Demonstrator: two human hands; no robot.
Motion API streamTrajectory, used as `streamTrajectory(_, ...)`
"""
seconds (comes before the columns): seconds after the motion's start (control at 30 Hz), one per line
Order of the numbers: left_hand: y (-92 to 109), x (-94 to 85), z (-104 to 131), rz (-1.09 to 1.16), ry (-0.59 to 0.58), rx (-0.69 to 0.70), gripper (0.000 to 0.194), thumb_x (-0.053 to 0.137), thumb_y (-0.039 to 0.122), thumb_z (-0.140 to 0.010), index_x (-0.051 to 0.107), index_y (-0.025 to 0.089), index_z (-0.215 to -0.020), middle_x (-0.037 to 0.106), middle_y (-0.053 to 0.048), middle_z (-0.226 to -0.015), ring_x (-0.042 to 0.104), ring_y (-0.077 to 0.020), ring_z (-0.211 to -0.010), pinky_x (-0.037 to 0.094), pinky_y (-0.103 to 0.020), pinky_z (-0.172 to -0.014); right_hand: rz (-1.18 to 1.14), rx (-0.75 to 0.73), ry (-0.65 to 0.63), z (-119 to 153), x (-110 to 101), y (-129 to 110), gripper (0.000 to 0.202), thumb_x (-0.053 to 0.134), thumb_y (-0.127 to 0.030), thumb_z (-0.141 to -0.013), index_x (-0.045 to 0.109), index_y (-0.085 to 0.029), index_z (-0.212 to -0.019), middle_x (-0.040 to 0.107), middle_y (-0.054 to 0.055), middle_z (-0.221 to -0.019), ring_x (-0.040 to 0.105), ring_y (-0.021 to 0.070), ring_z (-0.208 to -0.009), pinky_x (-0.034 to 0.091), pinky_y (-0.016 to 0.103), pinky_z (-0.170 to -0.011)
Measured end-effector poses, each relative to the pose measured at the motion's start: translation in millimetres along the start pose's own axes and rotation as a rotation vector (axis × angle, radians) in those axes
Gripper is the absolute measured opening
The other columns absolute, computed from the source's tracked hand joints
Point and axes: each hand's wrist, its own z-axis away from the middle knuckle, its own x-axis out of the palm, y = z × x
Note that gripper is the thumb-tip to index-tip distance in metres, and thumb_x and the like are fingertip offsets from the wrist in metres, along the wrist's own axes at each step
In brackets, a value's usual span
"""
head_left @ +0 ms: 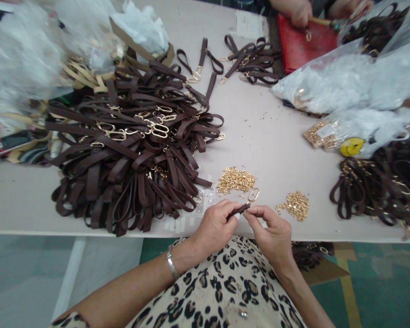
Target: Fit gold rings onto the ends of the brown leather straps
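Observation:
At the table's front edge, my left hand (216, 226) is closed around a dark brown leather strap (238, 211). A gold oval ring (253, 195) sticks up from the strap's end. My right hand (270, 230) pinches at the same end with thumb and forefinger; whether a small part is between those fingertips cannot be made out. Just beyond my hands lies a pile of small gold metal pieces (236, 180). A second pile of gold pieces (296, 205) is right of my right hand. Left of my hands spreads a large heap of brown straps (140, 155) with gold hardware.
More straps lie at the far middle (253, 59) and in a bundle at the right (379, 187). Plastic bags (341, 77) stand on the right, others (23, 50) on the left. Across the table, another person's hand (300, 12) works above a red pad (304, 43).

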Motion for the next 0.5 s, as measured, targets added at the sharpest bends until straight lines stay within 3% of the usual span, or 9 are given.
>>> streamTrajectory(0.33,-3.6,-0.2,2.1,-0.028,-0.037,0.008,0.038,0.047,0.001,-0.076,0.066,0.021,-0.102,0.066,-0.003,-0.092,0.059,-0.0179,-0.088,0.047,-0.033,-0.081,0.194,-0.178,-0.011,5.8,1.5,-0.3,0.008,0.056,-0.019,-0.089,0.061,-0.024,-0.093,0.070,0.000,-0.083,0.067,0.0160,-0.076,0.050,0.027,-0.070)
streamTrajectory(0.5,-4.1,-2.4,2.2,-0.058,-0.062,0.044,0.038,0.046,0.000,-0.076,0.066,0.021,-0.102,0.066,-0.003,-0.092,0.059,-0.0181,-0.088,0.047,-0.032,-0.080,0.175,-0.127,-0.014,4.8,0.4,-2.9,0.004,0.057,-0.022,-0.089,0.060,-0.023,-0.092,0.069,0.000,-0.081,0.066,0.0156,-0.075,0.050,0.027,-0.070)
